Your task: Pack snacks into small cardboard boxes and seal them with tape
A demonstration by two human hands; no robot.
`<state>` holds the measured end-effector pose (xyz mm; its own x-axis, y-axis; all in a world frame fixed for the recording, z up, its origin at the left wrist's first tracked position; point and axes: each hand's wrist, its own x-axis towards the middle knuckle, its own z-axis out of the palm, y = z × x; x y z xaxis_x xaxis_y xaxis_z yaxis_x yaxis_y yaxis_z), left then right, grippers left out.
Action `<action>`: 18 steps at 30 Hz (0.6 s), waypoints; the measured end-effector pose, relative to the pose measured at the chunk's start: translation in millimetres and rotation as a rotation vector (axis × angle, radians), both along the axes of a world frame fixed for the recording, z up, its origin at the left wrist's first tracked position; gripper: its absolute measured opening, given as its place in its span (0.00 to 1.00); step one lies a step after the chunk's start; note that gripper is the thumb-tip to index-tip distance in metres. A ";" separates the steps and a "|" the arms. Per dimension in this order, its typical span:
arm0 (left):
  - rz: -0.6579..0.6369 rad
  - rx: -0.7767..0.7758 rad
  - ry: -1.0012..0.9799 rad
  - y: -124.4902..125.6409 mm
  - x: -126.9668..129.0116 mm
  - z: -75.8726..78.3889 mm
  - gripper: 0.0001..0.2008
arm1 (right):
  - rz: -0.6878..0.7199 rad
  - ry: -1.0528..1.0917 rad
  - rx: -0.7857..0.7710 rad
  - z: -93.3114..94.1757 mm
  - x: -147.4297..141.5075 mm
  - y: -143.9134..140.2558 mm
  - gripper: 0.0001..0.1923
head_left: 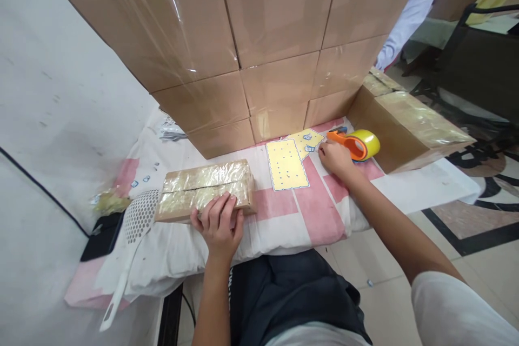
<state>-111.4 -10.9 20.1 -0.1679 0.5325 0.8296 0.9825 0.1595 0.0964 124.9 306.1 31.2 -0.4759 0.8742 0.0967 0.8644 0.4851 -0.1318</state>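
Tape-wrapped cardboard, a small flat box [206, 189], lies under the left hand [219, 224], whose fingers [214, 210] are spread loosely over the box's near edge and press down on its glossy top. The box rests on the bench [284, 227], which is covered with a white and pink cloth.

The right hand [335, 158] reaches well away from the left, out past the far right of the box. Its fingers are curled together, with the fingertips down on the cloth; whether they pinch anything cannot be told. Just beyond this hand, touching or nearly touching it, sits an orange tape dispenser [349, 144] carrying a yellow tape roll [368, 142]. Just to the left of the right hand lies a yellow sticker sheet [286, 165] with small blue marks, and a second yellow sheet [307, 139] lies beyond it.

Left of the left hand, a white perforated skimmer [135, 227] lies beside the box, its handle hanging over the bench edge. Beyond both hands stands a wall of stacked cardboard cartons [259, 48], and another taped carton [405, 124] lies to the right of the dispenser. A co-worker's pale sleeve [401, 27] shows behind the cartons.
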 end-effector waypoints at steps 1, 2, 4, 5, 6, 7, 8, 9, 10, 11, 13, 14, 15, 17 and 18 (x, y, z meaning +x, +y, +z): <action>-0.002 0.003 0.000 0.0 0.0 -0.1 0.19 | -0.009 0.000 0.009 -2.1 1.9 1.9 0.16; -0.003 0.006 0.000 0.2 -0.2 -0.4 0.19 | -0.013 0.003 0.017 -3.6 4.3 3.0 0.15; -0.007 0.010 -0.003 1.0 -1.0 -1.2 0.19 | -0.011 0.026 0.021 -4.8 8.9 3.7 0.14; -0.009 0.011 -0.006 1.5 -1.4 -1.6 0.19 | -0.008 0.039 0.016 -5.0 10.5 3.7 0.14; -0.009 0.011 -0.008 1.9 -1.8 -1.8 0.20 | -0.008 0.053 0.009 -5.0 11.5 3.8 0.14; -0.007 0.010 -0.007 2.2 -2.1 -1.9 0.20 | -0.011 0.068 0.001 -5.3 11.9 4.0 0.13; -0.006 0.008 -0.006 2.3 -2.2 -1.7 0.20 | -0.018 0.085 -0.006 -5.9 12.0 4.6 0.12; -0.005 0.006 -0.005 2.2 -2.1 -1.4 0.20 | -0.023 0.108 -0.010 -7.0 12.0 5.5 0.11; -0.006 0.005 -0.005 2.0 -1.8 -1.0 0.20 | -0.030 0.142 -0.010 -8.6 12.1 6.6 0.11; -0.008 0.004 -0.004 1.8 -1.4 -0.6 0.20 | -0.039 0.193 -0.009 -10.7 12.5 8.0 0.12; -0.011 0.005 -0.002 1.7 -0.6 0.0 0.20 | -0.050 0.356 -0.025 -15.7 13.9 10.8 0.12; -0.012 0.008 -0.002 1.8 -0.3 0.0 0.20 | -0.055 0.465 -0.056 -18.0 14.7 11.9 0.12; -0.014 0.012 -0.002 2.1 -0.3 -0.2 0.20 | -0.060 0.583 -0.106 -19.8 15.6 12.6 0.11; -0.016 0.021 -0.007 3.0 -0.7 -1.3 0.21 | -0.058 0.798 -0.251 -21.2 16.4 11.9 0.09; -0.014 0.024 -0.007 3.5 -1.1 -2.0 0.21 | -0.043 0.882 -0.330 -20.5 16.2 10.4 0.10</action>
<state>-112.5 -7.4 18.2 -0.1668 0.5151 0.8407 0.9838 0.1433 0.1074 141.0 316.5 10.8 -0.3156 0.9368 0.1511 0.4037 0.2767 -0.8721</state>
